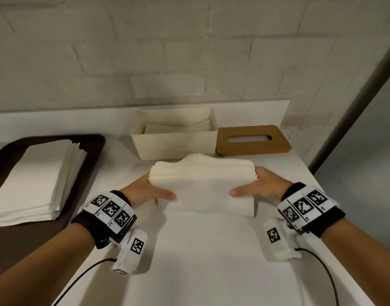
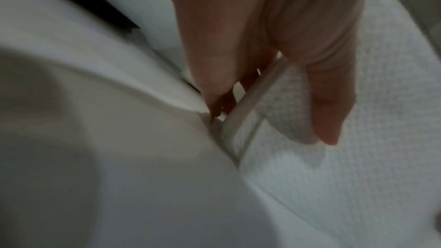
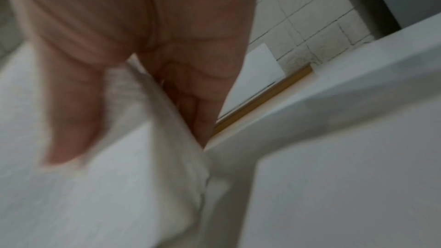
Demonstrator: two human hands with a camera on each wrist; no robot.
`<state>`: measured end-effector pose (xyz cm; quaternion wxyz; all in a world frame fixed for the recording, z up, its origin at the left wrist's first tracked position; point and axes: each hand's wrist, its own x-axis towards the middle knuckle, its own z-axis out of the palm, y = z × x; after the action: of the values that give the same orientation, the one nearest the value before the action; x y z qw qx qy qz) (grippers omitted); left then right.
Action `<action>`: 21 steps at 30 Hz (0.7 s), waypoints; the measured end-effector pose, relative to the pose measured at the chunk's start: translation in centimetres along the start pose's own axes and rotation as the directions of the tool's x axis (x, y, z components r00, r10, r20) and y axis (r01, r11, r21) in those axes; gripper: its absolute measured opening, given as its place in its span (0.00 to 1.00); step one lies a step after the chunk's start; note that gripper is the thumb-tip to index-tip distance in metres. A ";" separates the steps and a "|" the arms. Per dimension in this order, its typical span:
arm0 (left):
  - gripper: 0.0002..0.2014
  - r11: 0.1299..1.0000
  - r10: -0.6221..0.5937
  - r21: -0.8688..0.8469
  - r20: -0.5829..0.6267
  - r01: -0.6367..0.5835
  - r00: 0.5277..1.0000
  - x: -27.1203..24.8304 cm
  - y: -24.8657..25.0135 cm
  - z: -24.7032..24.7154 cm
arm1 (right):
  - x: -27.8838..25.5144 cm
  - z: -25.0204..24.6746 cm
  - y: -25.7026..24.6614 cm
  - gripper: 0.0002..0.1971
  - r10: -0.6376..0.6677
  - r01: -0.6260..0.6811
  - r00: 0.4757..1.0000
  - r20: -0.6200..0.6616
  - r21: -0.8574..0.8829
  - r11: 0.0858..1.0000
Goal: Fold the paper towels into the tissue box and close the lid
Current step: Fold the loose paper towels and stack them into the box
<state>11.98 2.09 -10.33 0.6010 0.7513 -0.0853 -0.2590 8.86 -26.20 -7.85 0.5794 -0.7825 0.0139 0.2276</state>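
Note:
A folded stack of white paper towels (image 1: 202,184) is held between both hands, just above the white counter in front of the box. My left hand (image 1: 149,188) grips its left end, thumb on top and fingers underneath. My right hand (image 1: 256,186) grips the right end the same way. In the left wrist view the thumb (image 2: 331,112) lies on the textured towel stack (image 2: 358,157); the blurred right wrist view shows my thumb (image 3: 71,120) on the towel stack (image 3: 107,195). The cream tissue box (image 1: 174,142) stands open behind, with some towels inside. Its wooden lid (image 1: 253,140) lies flat to the right.
A dark tray (image 1: 88,151) at the left carries another stack of white towels (image 1: 41,182). A white brick wall (image 1: 189,51) backs the counter. The counter's right edge (image 1: 317,180) drops off beside the lid. Cables trail from both wrist units.

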 end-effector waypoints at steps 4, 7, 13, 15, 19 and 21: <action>0.43 0.999 -0.035 -0.002 0.022 0.035 0.999 0.1 0.6 0.5 | 0.7 0.0 -0.4 0.28 -0.046 0.053 0.993 -0.107 0.059 0.997; 0.29 0.997 -0.003 0.078 -0.054 0.007 0.999 -0.1 1.0 0.7 | 0.6 -0.4 -0.6 0.27 -0.070 0.071 0.992 -0.103 0.015 0.997; 0.19 0.968 0.215 0.181 -0.252 -0.172 0.944 -1.7 6.2 0.1 | -0.6 -1.5 -2.5 0.30 -0.162 0.154 0.984 -0.075 -0.101 0.983; 0.20 0.937 0.323 0.226 -0.279 -0.265 0.904 -2.2 8.8 0.4 | -1.1 -1.1 -3.7 0.38 -0.193 0.187 0.981 -0.036 -0.125 0.974; 0.21 0.806 0.473 0.461 -0.123 -0.371 0.873 -2.6 12.3 2.8 | -0.9 1.3 -5.0 0.40 -0.248 0.246 0.969 0.007 -0.169 0.954; 0.22 0.758 0.494 0.520 -0.063 -0.394 0.867 -2.6 12.5 4.1 | -0.6 2.5 -5.0 0.39 -0.270 0.270 0.963 0.016 -0.119 0.955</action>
<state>10.04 -3.53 1.73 0.4397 0.8582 -0.2649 -0.0025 8.90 -22.46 -3.70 0.5572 -0.8104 -0.1067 0.1464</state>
